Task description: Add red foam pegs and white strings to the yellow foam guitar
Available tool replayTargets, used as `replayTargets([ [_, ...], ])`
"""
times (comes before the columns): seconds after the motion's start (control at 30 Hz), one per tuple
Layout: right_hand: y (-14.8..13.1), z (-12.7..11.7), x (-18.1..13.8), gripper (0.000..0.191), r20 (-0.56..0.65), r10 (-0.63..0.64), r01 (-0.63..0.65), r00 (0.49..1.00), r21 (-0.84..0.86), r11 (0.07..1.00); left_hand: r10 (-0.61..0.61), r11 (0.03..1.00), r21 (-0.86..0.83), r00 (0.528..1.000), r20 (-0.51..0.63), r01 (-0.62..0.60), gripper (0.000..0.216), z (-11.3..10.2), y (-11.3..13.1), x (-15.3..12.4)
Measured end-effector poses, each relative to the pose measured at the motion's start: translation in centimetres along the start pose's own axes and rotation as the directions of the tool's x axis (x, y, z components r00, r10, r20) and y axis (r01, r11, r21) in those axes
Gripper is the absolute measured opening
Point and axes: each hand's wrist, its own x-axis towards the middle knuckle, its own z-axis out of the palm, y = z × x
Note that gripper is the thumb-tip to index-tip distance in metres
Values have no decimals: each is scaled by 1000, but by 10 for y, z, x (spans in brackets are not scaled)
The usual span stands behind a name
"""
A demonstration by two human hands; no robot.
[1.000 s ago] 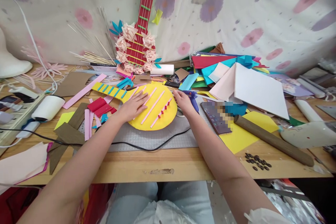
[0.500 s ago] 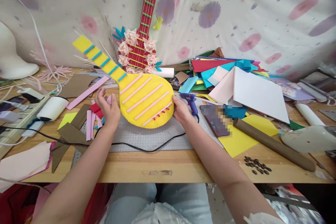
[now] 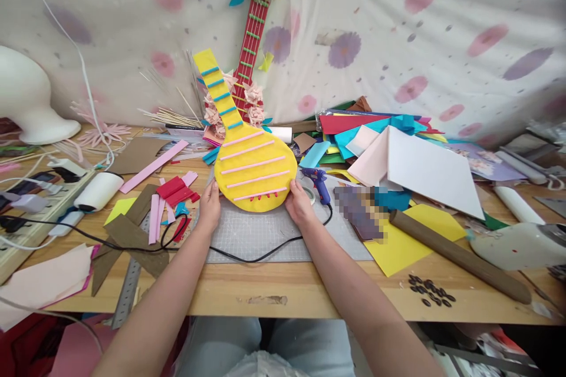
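A yellow foam lute-shaped craft piece [image 3: 252, 168] with pink strips across its round body and blue bars on its neck stands tilted upright over the grey cutting mat [image 3: 260, 235]. My left hand [image 3: 209, 207] grips its lower left edge. My right hand [image 3: 298, 206] grips its lower right edge. Behind it a red paper guitar [image 3: 249, 50] with pink flowers leans on the cloth-covered wall.
A blue glue gun [image 3: 319, 184] lies right of the piece, its black cord [image 3: 247, 256] looping over the mat. A phone, a brown rolling pin [image 3: 460, 256], stacked coloured sheets [image 3: 398, 141], pink and red foam strips [image 3: 170, 197], a white roll, a power strip and dark seeds [image 3: 431, 291] crowd the table.
The yellow piece lay flat under my palms. Both hands lifted it and turned it so its neck now points up and away, gripping its lower edges.
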Motion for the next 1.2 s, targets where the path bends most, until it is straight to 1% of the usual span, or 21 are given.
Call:
replayTargets([
  [0.1, -1, 0, -3, 40, 33, 15, -13, 999, -69, 997, -57, 991, -118, 998, -5, 56, 49, -1, 5, 1],
  [0.2, -1, -2, -6, 41, 116, 58, -43, 992, -125, 991, -53, 982, -183, 998, -14, 50, 49, -2, 2, 1],
  [0.27, -1, -4, -9, 40, 171, 93, -64, 981, -168, 984, -58, 981, -190, 997, -57, 47, 50, -4, -2, 3],
  [0.37, -2, -4, -11, 40, 265, 134, -74, 955, -222, 972, -55, 984, -176, 986, -157, 27, 53, -5, -4, 4],
  [0.47, -5, -4, -12, 43, 354, 186, -85, 917, -283, 955, -98, 984, -166, 965, -242, 58, 55, -6, 0, 3],
  [0.53, -7, -4, -12, 45, 383, 218, -88, 898, -330, 940, -139, 983, -158, 949, -283, 97, 55, -6, 2, 3],
  [0.6, -9, -5, -11, 47, 392, 240, -90, 888, -365, 927, -145, 984, -146, 943, -300, 104, 55, -7, 3, 3],
  [0.77, -10, -7, -11, 46, 377, 272, -116, 885, -388, 914, -48, 997, -64, 960, -276, 32, 54, -12, -4, 4],
  [0.9, -8, -6, -12, 47, 333, 214, -100, 918, -329, 939, 49, 994, 111, 973, -227, -24, 55, -18, -9, 4],
  [0.97, -5, -5, -12, 43, 303, 182, -96, 935, -277, 956, 72, 981, 191, 974, -213, -30, 54, -20, -9, 3],
  [1.03, -1, -6, -11, 40, 245, 162, -103, 956, -236, 966, 78, 968, 252, 974, -214, -22, 54, -22, -7, 2],
  [1.1, 3, -7, -8, 41, 150, 125, -90, 981, -220, 971, 76, 955, 295, 975, -209, -11, 52, -22, -5, 1],
  [1.17, 7, -8, -6, 42, 78, 80, -61, 994, -224, 973, 65, 949, 315, 978, -197, 1, 50, -21, -2, 1],
  [1.2, 8, -8, -5, 42, 64, 70, -54, 996, -227, 972, 55, 948, 318, 979, -194, 10, 50, -20, 0, 1],
])
